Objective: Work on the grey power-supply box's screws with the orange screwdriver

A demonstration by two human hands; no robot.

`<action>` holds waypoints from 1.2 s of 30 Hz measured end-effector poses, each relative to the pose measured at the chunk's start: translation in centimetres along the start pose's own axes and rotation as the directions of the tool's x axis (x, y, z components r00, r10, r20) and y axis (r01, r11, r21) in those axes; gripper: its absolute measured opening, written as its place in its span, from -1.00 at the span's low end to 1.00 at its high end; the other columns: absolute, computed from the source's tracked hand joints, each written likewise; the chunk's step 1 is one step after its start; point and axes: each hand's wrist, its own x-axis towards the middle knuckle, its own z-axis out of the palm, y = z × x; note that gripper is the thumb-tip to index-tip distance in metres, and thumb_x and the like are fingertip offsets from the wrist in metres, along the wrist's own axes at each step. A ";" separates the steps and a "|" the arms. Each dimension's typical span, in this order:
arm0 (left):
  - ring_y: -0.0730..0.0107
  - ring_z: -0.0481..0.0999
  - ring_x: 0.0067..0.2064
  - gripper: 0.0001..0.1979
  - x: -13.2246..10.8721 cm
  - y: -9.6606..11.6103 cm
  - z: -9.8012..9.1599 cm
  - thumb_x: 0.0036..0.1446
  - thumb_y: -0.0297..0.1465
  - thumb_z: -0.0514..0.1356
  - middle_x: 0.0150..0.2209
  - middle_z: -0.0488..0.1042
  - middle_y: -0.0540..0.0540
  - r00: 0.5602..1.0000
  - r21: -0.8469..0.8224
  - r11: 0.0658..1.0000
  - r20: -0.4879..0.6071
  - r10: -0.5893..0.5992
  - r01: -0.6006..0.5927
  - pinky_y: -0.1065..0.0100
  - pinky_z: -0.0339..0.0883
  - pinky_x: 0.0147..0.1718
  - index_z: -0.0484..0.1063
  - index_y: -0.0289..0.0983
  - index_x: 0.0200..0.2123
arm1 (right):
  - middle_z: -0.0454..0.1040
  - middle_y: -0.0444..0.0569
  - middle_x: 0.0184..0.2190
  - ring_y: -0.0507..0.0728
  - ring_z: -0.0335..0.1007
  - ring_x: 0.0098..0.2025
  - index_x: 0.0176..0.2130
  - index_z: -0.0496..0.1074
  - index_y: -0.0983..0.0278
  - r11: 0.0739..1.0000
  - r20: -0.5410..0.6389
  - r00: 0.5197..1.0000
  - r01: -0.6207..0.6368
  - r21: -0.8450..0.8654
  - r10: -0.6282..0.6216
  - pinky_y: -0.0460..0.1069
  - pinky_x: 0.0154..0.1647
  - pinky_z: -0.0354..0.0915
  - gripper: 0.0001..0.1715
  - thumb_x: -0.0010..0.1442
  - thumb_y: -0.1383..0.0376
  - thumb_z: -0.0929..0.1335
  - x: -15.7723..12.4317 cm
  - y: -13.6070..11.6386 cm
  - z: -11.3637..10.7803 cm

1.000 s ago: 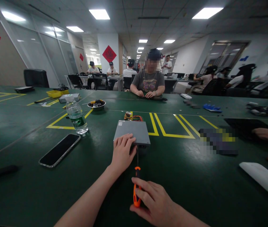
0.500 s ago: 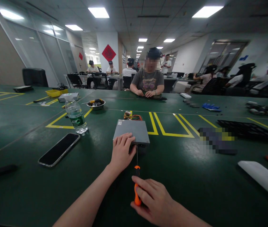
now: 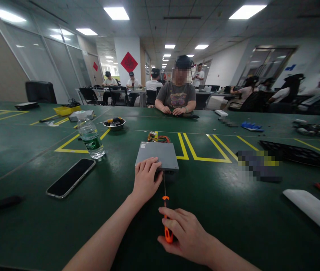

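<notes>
Orange screwdriver (image 3: 165,198) slants more since the earlier frame, its butt shifted rightward, suggesting a turn. Green table (image 3: 233,210) gives elbow room at lower right, up to the white object (image 3: 309,210). Grey metal box (image 3: 160,151) lies mid-frame, left hand (image 3: 147,178) clasping its near edge, right hand (image 3: 186,233) gripping the screwdriver, lower centre.

Open-plan office with workshop traits. Light panels (image 3: 116,13) are glowing in tiled ceiling (image 3: 148,30); glass partitions (image 3: 56,54) are lining left side; people (image 3: 152,85) are sitting at desks (image 3: 142,90) beyond. Yellow tape (image 3: 213,160) is marking green worktable (image 3: 219,210); metal-cased unit (image 3: 160,152) and bowl (image 3: 115,128) of tools (image 3: 117,121) are resting on it.
</notes>
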 end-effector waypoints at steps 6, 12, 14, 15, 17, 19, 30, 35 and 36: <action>0.25 0.24 0.11 -0.79 0.0 0.0 -0.2 0.10 -0.39 0.11 0.06 0.35 -0.03 1.000 0.021 0.999 0.010 0.030 -0.030 0.15 0.03 0.04 0.31 -0.16 -0.15 | 0.46 0.13 -0.26 0.13 0.41 -0.32 -0.20 0.33 0.36 0.999 0.061 0.998 0.026 -0.044 -0.023 -0.01 -0.38 0.33 -0.73 0.11 0.25 0.27 0.6 0.0 0.1; 0.29 0.25 0.10 -0.79 -0.1 0.2 -0.3 0.11 -0.39 0.10 0.05 0.37 0.00 0.999 0.014 0.999 -0.002 0.039 -0.039 0.16 0.03 0.03 0.30 -0.16 -0.15 | 0.43 0.13 -0.28 0.12 0.36 -0.34 -0.27 0.35 0.35 0.994 0.041 0.998 0.058 -0.092 -0.054 -0.02 -0.41 0.29 -0.81 0.09 0.30 0.26 0.6 -0.4 -0.3; 0.29 0.25 0.10 -0.79 -0.2 0.2 -0.3 0.11 -0.39 0.09 0.04 0.37 -0.01 0.999 0.021 0.999 -0.008 0.043 -0.043 0.15 0.04 0.02 0.31 -0.16 -0.15 | 0.42 0.12 -0.31 0.11 0.35 -0.35 -0.29 0.35 0.35 0.992 0.017 0.997 0.077 -0.104 -0.076 -0.02 -0.44 0.27 -0.82 0.09 0.31 0.24 0.4 -0.5 -0.5; 0.28 0.25 0.10 -0.79 -0.2 0.2 -0.4 0.11 -0.40 0.09 0.05 0.37 -0.01 0.999 0.026 0.999 -0.008 0.045 -0.045 0.15 0.04 0.02 0.31 -0.16 -0.15 | 0.42 0.12 -0.32 0.11 0.35 -0.36 -0.30 0.35 0.35 0.990 0.006 0.996 0.090 -0.111 -0.089 -0.03 -0.45 0.26 -0.82 0.09 0.30 0.24 0.3 -0.5 -0.6; 0.27 0.26 0.10 -0.80 -0.2 0.2 -0.4 0.12 -0.41 0.08 0.05 0.37 -0.02 0.999 0.032 0.998 -0.004 0.049 -0.049 0.14 0.04 0.02 0.31 -0.16 -0.15 | 0.41 0.11 -0.33 0.10 0.34 -0.37 -0.31 0.34 0.34 0.986 -0.010 0.994 0.111 -0.126 -0.113 -0.03 -0.47 0.24 -0.82 0.09 0.29 0.23 0.0 -0.4 -0.9; 0.26 0.26 0.09 -0.80 -0.2 0.2 -0.5 0.11 -0.41 0.08 0.04 0.37 -0.02 0.999 0.036 0.998 -0.001 0.051 -0.051 0.13 0.05 0.01 0.31 -0.16 -0.15 | 0.41 0.09 -0.34 0.10 0.32 -0.38 -0.32 0.33 0.33 0.982 -0.016 0.992 0.121 -0.144 -0.124 -0.04 -0.48 0.22 -0.83 0.08 0.29 0.23 -0.3 -0.2 -1.1; 0.26 0.28 0.07 -0.80 -0.4 0.0 -0.2 0.11 -0.39 0.09 0.02 0.39 -0.02 0.996 0.033 0.996 -0.037 0.079 -0.078 0.14 0.07 -0.01 0.31 -0.16 -0.15 | 0.39 0.06 -0.38 0.08 0.27 -0.44 -0.36 0.31 0.32 0.972 -0.033 0.988 0.143 -0.189 -0.152 -0.03 -0.50 0.18 -0.86 0.07 0.33 0.21 -0.8 0.6 -1.9; 0.25 0.27 0.07 -0.79 -0.3 -0.2 -0.1 0.11 -0.38 0.09 0.03 0.38 -0.02 0.997 0.024 0.997 -0.022 0.077 -0.077 0.13 0.06 -0.01 0.30 -0.15 -0.14 | 0.39 0.07 -0.37 0.09 0.29 -0.40 -0.35 0.31 0.32 0.975 -0.022 0.990 0.131 -0.181 -0.137 -0.03 -0.49 0.19 -0.86 0.06 0.33 0.22 -0.8 1.0 -1.7; 0.24 0.27 0.07 -0.79 -0.3 -0.2 -0.1 0.11 -0.38 0.09 0.03 0.38 -0.03 0.997 0.018 0.997 -0.019 0.075 -0.074 0.12 0.05 0.00 0.30 -0.15 -0.14 | 0.39 0.07 -0.37 0.10 0.30 -0.40 -0.35 0.31 0.32 0.976 -0.021 0.991 0.128 -0.178 -0.134 -0.02 -0.49 0.19 -0.86 0.06 0.33 0.22 -0.8 1.0 -1.7</action>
